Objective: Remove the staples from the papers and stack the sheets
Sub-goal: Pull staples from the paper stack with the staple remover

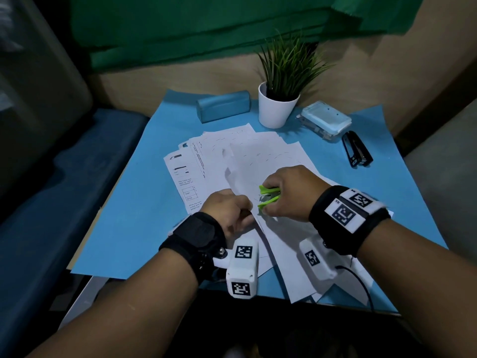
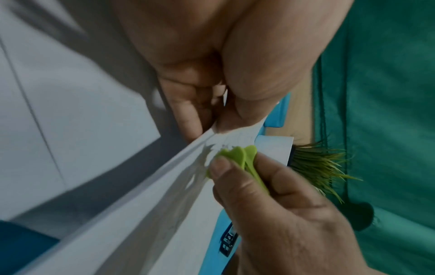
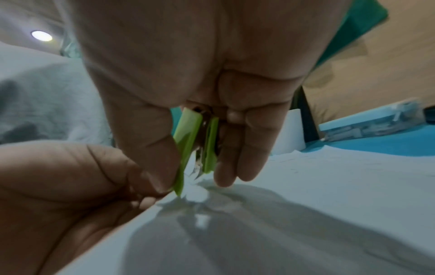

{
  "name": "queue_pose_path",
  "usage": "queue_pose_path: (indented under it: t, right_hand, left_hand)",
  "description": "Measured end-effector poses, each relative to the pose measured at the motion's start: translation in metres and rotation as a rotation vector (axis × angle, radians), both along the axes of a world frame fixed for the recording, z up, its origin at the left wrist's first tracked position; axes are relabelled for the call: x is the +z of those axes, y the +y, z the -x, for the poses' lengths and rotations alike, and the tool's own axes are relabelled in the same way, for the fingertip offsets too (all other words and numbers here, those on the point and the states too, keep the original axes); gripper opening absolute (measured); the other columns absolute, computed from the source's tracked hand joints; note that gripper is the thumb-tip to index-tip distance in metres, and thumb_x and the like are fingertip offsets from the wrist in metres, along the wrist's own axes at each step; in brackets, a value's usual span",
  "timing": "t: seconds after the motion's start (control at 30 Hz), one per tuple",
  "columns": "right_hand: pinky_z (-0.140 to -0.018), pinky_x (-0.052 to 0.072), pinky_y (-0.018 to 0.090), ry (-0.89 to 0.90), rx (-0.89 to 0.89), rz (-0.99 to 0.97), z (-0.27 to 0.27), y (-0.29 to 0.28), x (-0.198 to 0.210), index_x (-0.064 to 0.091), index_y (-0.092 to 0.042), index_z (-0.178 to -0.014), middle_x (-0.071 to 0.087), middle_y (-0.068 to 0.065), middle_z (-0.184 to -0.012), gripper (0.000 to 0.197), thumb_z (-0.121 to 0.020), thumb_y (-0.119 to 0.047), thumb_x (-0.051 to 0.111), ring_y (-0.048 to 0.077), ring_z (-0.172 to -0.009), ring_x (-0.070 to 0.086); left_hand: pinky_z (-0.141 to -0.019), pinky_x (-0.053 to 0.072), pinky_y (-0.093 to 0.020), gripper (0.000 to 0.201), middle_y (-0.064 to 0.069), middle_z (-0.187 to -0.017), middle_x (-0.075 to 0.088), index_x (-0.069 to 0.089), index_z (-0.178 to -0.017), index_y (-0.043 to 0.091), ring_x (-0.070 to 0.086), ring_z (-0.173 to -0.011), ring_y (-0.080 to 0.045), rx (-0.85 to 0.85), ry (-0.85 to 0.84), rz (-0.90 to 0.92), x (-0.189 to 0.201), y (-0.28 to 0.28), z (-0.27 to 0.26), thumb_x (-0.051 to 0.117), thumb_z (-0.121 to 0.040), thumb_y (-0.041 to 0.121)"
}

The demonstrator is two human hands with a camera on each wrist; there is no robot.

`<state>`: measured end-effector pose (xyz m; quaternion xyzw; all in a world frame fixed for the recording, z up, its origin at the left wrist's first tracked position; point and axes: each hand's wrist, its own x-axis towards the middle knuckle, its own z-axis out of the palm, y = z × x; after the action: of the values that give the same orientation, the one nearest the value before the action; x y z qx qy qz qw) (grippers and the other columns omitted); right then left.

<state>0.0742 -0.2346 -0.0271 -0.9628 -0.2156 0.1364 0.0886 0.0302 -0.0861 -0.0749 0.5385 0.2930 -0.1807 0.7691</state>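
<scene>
1. The right hand pinches a green staple remover between thumb and fingers, its metal teeth down at the edge of a white sheet
2. The left hand pinches that same sheet right beside the tool, thumb on top and fingers curled under, lifting the edge into a ridge
3. So this looks like mid-pull on one staple; the staple itself is too small and blurred to make out, so I cannot say whether it is out yet
4. The papers lie fanned and overlapping across the middle of the bench, corners splayed, some printed, some blank
5. Short dark marks run in rows over several upper sheets; they may be staples waiting, though the view is too coarse to be sure
6. No squared-off stack shows anywhere, so by my read the stacking is all ahead and the job is far from finished
7. The bench is covered in blue paper; at the back stand a potted plant, a blue case and a pale blue box, with a black stapler to the right
8. Green cloth hangs on the tan wall behind, the light is dim, and a dark blue seat sits to the left
</scene>
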Motion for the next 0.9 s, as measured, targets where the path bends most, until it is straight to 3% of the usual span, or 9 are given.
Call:
queue_pose_path:
  t: [0.1,0.17,0.3,0.37,0.43,0.57,0.63,0.73,0.9]
  right_hand:
    - [-0.062,0.036,0.030,-0.035,0.050,0.039,0.000,0.008,-0.002,0.060,-0.016,-0.075,0.057,0.000,-0.078,0.027,-0.071,-0.041,0.072,0.021,-0.075,0.050]
    - [-0.064,0.032,0.028,-0.055,0.056,0.054,0.000,0.013,-0.002,0.061,-0.018,-0.076,0.053,0.000,-0.079,0.025,-0.072,-0.040,0.071,0.020,-0.075,0.046]
    - [-0.061,0.029,0.029,-0.069,0.039,0.101,0.002,0.017,0.001,0.050,-0.021,-0.067,0.046,-0.004,-0.073,0.027,-0.074,-0.039,0.069,0.020,-0.075,0.046]
    - [-0.055,0.029,0.028,-0.064,0.036,0.117,0.002,0.018,0.002,0.046,-0.021,-0.063,0.045,-0.004,-0.070,0.031,-0.074,-0.039,0.069,0.021,-0.074,0.048]
    - [-0.057,0.032,0.029,-0.061,0.036,0.127,0.003,0.020,0.003,0.049,-0.021,-0.065,0.048,-0.003,-0.071,0.030,-0.075,-0.041,0.069,0.021,-0.075,0.049]
    - [-0.062,0.035,0.028,-0.057,0.023,0.139,0.000,0.023,0.003,0.055,-0.020,-0.068,0.053,-0.001,-0.072,0.024,-0.076,-0.037,0.070,0.022,-0.076,0.052]
    - [-0.062,0.036,0.028,-0.052,0.020,0.146,0.000,0.025,0.002,0.053,-0.020,-0.066,0.053,-0.001,-0.071,0.026,-0.076,-0.038,0.069,0.022,-0.076,0.052]
    - [-0.064,0.040,0.028,-0.056,0.024,0.150,-0.001,0.027,0.001,0.065,-0.017,-0.079,0.059,0.002,-0.076,0.020,-0.078,-0.037,0.069,0.023,-0.079,0.056]
    - [-0.067,0.045,0.027,-0.055,0.024,0.126,-0.003,0.026,0.000,0.070,-0.017,-0.087,0.066,0.004,-0.082,0.024,-0.079,-0.039,0.068,0.023,-0.084,0.060]
  left_hand:
    - [-0.045,0.050,-0.028,0.013,-0.024,-0.073,0.060,0.062,-0.085,-0.005,0.050,-0.035,-0.023,0.023,-0.054,-0.011,-0.004,0.001,0.003,0.056,-0.085,-0.016]
    - [-0.043,0.043,-0.023,0.014,-0.025,-0.075,0.060,0.063,-0.083,-0.004,0.049,-0.038,-0.022,0.039,-0.061,-0.008,-0.005,0.001,0.004,0.057,-0.085,-0.017]
    - [-0.049,0.048,-0.027,0.020,-0.018,-0.066,0.063,0.065,-0.077,0.001,0.052,-0.046,-0.022,0.049,-0.052,-0.018,-0.008,-0.001,0.005,0.057,-0.087,-0.015]
    - [-0.053,0.041,-0.030,0.020,-0.023,-0.068,0.063,0.064,-0.075,-0.002,0.049,-0.053,-0.024,0.065,-0.061,0.000,-0.009,-0.002,0.006,0.055,-0.085,-0.018]
    - [-0.058,0.034,-0.032,0.019,-0.026,-0.071,0.062,0.063,-0.075,-0.005,0.047,-0.064,-0.027,0.089,-0.068,0.010,-0.009,-0.003,0.007,0.055,-0.082,-0.020]
    - [-0.059,0.049,-0.031,0.037,-0.023,-0.073,0.066,0.069,-0.057,0.007,0.059,-0.057,-0.026,0.092,-0.087,0.040,-0.010,-0.003,0.008,0.058,-0.080,-0.021]
    - [-0.069,0.054,-0.038,0.045,-0.022,-0.074,0.068,0.069,-0.051,0.012,0.062,-0.060,-0.027,0.084,-0.096,0.064,-0.009,-0.003,0.009,0.060,-0.080,-0.021]
    - [-0.088,0.054,-0.053,0.047,-0.021,-0.071,0.068,0.068,-0.048,0.013,0.064,-0.066,-0.030,0.086,-0.105,0.086,-0.009,-0.003,0.007,0.060,-0.080,-0.021]
    - [-0.092,0.053,-0.063,0.034,-0.027,-0.084,0.070,0.070,-0.061,0.009,0.066,-0.079,-0.035,0.102,-0.093,0.051,-0.009,-0.004,0.007,0.062,-0.078,-0.018]
